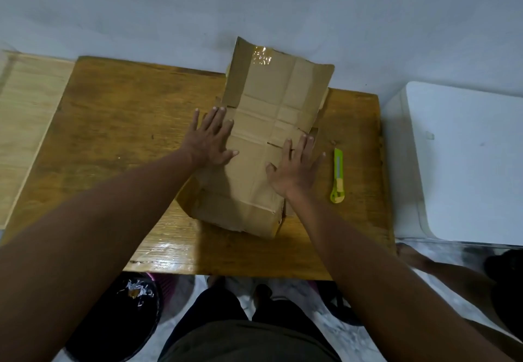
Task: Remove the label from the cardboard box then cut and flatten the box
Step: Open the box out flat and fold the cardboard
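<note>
Both hands spread flat: left hand (210, 138) presses left edge, right hand (294, 164) right side of cardboard box (254, 146), pinning collapsed panels to desk (119, 123). Far flap tilts up. Utility knife (337, 176) parked just right, likely cutting finished.

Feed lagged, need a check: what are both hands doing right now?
Left hand: open, flat on the cardboard box.
Right hand: open, flat on it too.

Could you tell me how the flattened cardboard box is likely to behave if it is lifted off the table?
The cardboard box would probably bend along its creases, since its far flap already angles up. It looks light, being thin sheet. It may spring open once the left hand and right hand stop pressing it flat.
</note>
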